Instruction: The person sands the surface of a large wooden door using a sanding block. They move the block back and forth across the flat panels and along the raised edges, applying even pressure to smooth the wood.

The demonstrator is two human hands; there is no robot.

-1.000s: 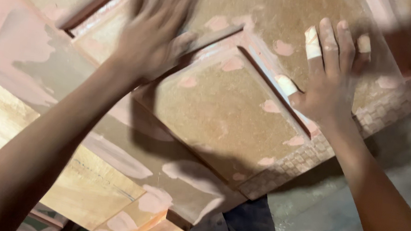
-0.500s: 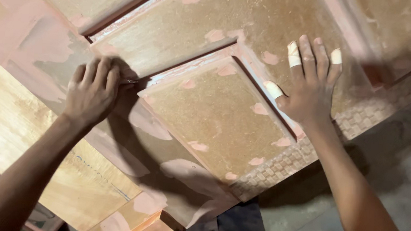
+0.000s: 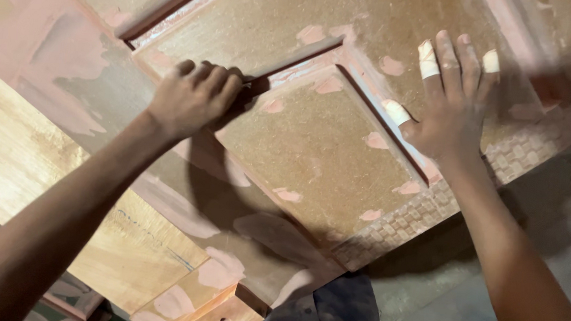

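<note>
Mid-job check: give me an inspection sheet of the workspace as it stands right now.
Surface: wooden panelled door lying flat, blotched with pink filler patches.
Job's things: recessed groove at the panel's corner.
Clutter: plain plywood board alongside.
Grippers: left hand curled into the groove, contents unclear; right hand flat on the door, fingers spread, white tape on several.
Cables: nothing seen.
Surroundings: grey floor, dark cloth below.

- A pale varnished wooden board (image 3: 26, 184) lies at the left.
- Grey concrete floor (image 3: 560, 204) shows at the right.
- Dark cloth (image 3: 329, 315) sits at the bottom edge.
</note>
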